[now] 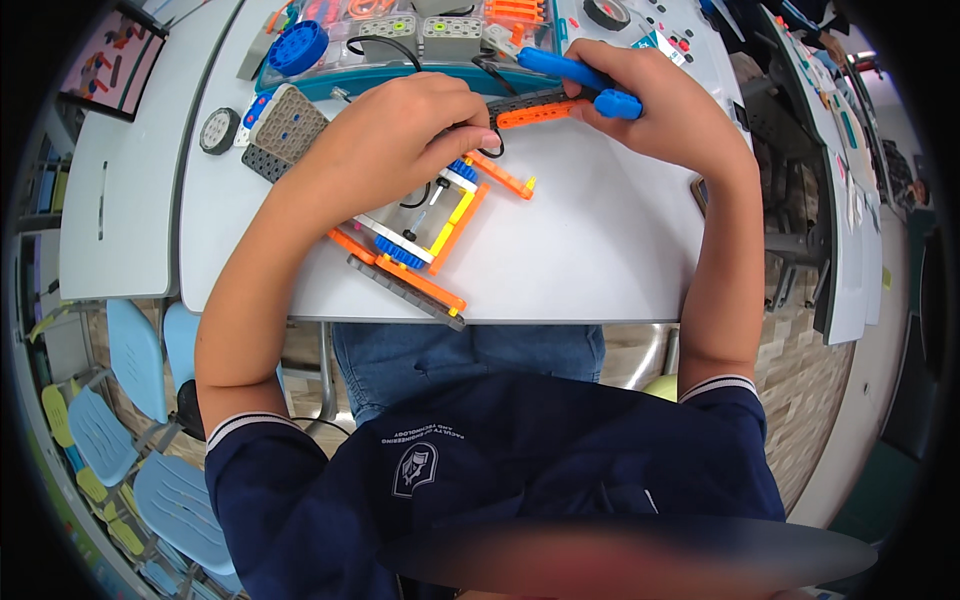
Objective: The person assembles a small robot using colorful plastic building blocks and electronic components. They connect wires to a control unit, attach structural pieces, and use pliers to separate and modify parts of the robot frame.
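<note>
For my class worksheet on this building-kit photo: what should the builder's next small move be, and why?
Probably press the blue tool a little further along the orange beam. The right hand holds the tool's tip at that beam, while the left hand steadies the frame on the table, so the joint looks braced but unfinished.

Left hand [400, 135] covers the upper part of the orange-and-grey beam frame [415, 250]. Parts tray [400, 30] cut off by top edge. Blurred dark band [620, 555] masks lower frame.
</note>
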`<state>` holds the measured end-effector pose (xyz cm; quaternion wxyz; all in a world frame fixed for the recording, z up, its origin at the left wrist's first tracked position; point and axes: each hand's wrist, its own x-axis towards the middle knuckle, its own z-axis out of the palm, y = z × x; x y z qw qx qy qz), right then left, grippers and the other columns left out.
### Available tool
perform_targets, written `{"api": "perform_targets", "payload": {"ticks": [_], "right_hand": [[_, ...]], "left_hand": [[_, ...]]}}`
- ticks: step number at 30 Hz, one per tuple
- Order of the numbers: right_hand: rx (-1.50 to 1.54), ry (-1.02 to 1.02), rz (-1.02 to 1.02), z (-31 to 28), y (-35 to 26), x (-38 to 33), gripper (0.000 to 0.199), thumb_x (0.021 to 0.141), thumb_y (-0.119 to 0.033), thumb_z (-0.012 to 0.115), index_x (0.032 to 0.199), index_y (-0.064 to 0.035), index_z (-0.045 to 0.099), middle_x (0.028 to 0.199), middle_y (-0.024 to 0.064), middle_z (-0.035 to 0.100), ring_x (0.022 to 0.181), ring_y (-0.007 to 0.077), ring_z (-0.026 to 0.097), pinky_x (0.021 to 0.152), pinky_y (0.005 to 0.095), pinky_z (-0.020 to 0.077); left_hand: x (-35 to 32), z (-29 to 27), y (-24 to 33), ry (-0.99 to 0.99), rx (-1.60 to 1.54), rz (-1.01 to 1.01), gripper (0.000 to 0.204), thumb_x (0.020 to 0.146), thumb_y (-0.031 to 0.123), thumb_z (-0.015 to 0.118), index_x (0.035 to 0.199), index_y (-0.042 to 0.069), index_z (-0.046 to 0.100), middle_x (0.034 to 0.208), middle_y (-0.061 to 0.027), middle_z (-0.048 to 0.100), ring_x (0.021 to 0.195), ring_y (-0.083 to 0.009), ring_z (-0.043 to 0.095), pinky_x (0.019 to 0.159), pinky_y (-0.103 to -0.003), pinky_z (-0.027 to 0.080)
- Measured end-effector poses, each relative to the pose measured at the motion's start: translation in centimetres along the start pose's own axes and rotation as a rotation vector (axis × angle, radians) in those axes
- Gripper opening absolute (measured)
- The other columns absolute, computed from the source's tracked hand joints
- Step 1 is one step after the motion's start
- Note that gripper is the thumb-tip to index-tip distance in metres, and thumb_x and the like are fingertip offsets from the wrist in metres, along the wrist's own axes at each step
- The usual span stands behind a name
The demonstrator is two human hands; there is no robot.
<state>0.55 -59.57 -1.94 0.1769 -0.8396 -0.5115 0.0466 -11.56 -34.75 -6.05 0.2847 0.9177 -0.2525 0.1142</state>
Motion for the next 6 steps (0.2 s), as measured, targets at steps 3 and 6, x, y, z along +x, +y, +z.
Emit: {"api": "perform_targets", "payload": {"ticks": [3, 6], "right_hand": [[-0.092, 0.000, -0.008, 0.08, -0.62, 0.08, 0.032, 0.085, -0.001, 0.075, 0.114, -0.0019, 0.061, 0.094, 0.0136, 0.071, 0.080, 0.0312, 0.067, 0.073, 0.0368, 0.0528], [-0.175, 0.020, -0.034, 0.51, -1.11, 0.10, 0.047, 0.082, -0.007, 0.077, 0.127, -0.0107, 0.063, 0.095, 0.0168, 0.073, 0.088, 0.0343, 0.071, 0.079, 0.0424, 0.0556]], "left_hand": [[-0.01, -0.13, 0.13, -0.021, 0.006, -0.034, 0.019, 0.095, 0.020, 0.069, 0.094, 0.001, 0.069, 0.086, -0.0126, 0.064, 0.084, -0.0301, 0.062, 0.074, -0.039, 0.050], [-0.02, -0.36, 0.38, -0.056, -0.003, -0.097, 0.018, 0.096, 0.019, 0.068, 0.095, 0.001, 0.069, 0.088, -0.0127, 0.065, 0.084, -0.0300, 0.063, 0.075, -0.039, 0.050]]}}
